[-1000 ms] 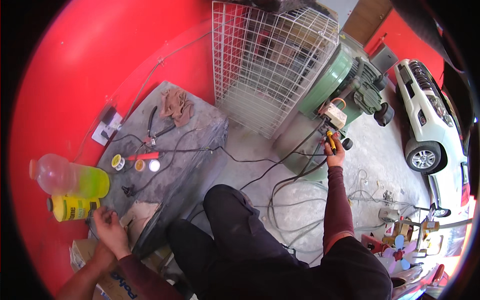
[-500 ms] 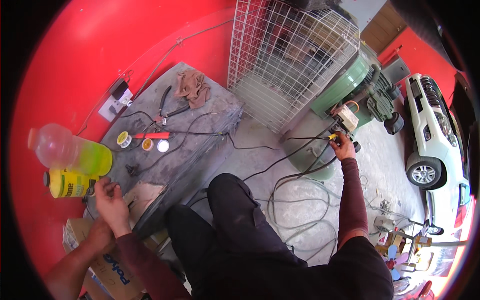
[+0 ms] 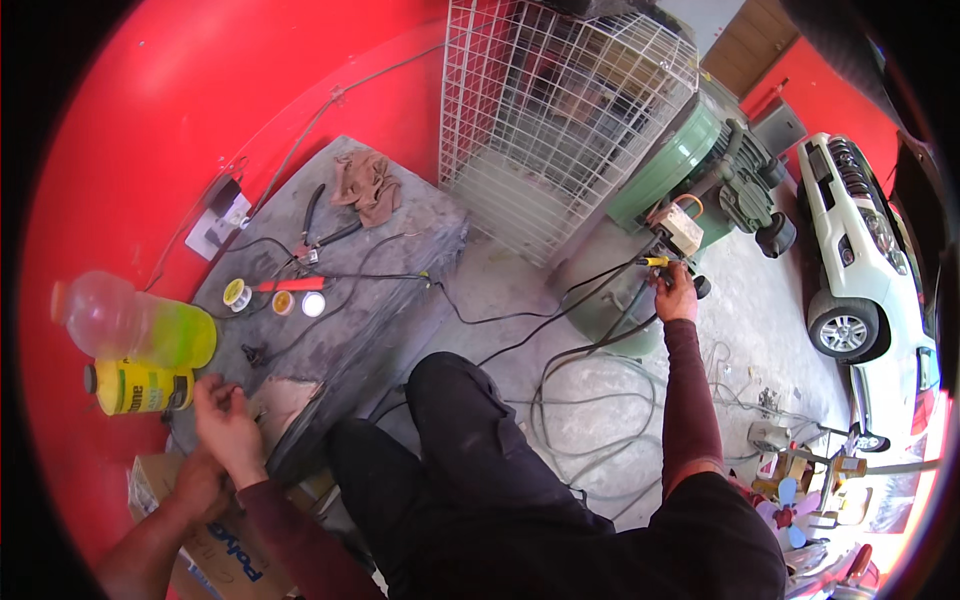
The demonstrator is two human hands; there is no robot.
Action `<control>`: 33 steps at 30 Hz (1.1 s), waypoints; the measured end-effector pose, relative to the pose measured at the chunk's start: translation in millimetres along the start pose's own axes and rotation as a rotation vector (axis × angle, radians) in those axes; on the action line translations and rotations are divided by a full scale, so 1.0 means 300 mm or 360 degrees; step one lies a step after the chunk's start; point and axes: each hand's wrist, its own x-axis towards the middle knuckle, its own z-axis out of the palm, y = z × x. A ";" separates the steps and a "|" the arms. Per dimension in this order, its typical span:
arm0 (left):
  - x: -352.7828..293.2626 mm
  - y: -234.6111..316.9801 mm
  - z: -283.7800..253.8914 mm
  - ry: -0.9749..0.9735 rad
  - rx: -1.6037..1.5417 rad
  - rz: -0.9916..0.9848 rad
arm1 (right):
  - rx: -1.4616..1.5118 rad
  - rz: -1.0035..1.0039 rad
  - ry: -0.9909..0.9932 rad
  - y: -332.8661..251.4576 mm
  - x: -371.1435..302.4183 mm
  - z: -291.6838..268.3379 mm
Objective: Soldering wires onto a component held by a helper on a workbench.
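Observation:
My right hand point(image 3: 677, 292), out over the floor to the right, is closed around a yellow-ended tool point(image 3: 655, 262) with a black cord. It is beside a small whitish box point(image 3: 680, 229) on the green compressor point(image 3: 665, 165). My left hand point(image 3: 228, 428) hovers at the workbench's near left corner, fingers loosely bent and apart, with nothing visible in them. Another person's hand point(image 3: 200, 487) is close against my left wrist. On the grey workbench point(image 3: 400, 215) lie a solder spool point(image 3: 237, 294), two small round tins point(image 3: 284, 303), a red-handled tool point(image 3: 290, 285) and pliers point(image 3: 312, 225).
A brown rag point(image 3: 366, 187) lies at the bench's far end. A clear bottle with green liquid point(image 3: 140, 320) and a yellow bottle point(image 3: 140, 387) stand left. Cables point(image 3: 600, 400) loop over the floor near a white wire cage point(image 3: 560, 130). A white car point(image 3: 870, 250) is parked right.
My head view has shifted slightly, moving the scene a little left. My right hand keeps the yellow-ended tool near the whitish box. My left hand's fingers have loosened slightly.

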 end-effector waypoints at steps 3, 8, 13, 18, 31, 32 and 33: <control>-0.004 -0.018 -0.006 0.0031 0.0002 -0.0008 | 0.0303 0.0312 -0.0127 -0.067 -0.046 -0.015; 0.000 0.039 0.005 0.0130 0.0191 0.0079 | 0.0648 0.0091 -0.0090 -0.112 -0.160 0.002; 0.048 0.087 0.010 0.0255 0.0093 0.0065 | 0.0871 -0.0158 -0.0018 -0.409 -0.208 -0.149; 0.091 0.094 -0.026 0.0334 0.0261 -0.0119 | 0.1317 -0.0640 -0.0368 -0.991 -0.225 -0.224; 0.056 0.150 -0.094 0.0543 0.0592 0.0050 | 0.1399 -0.1409 -0.0464 -1.676 0.075 -0.228; 0.053 0.145 -0.107 0.0559 0.0593 0.0038 | 0.1418 -0.1371 -0.0608 -1.707 0.090 -0.223; 0.049 0.140 -0.119 0.0587 0.0498 0.0059 | 0.1426 -0.1400 -0.0623 -1.750 0.092 -0.220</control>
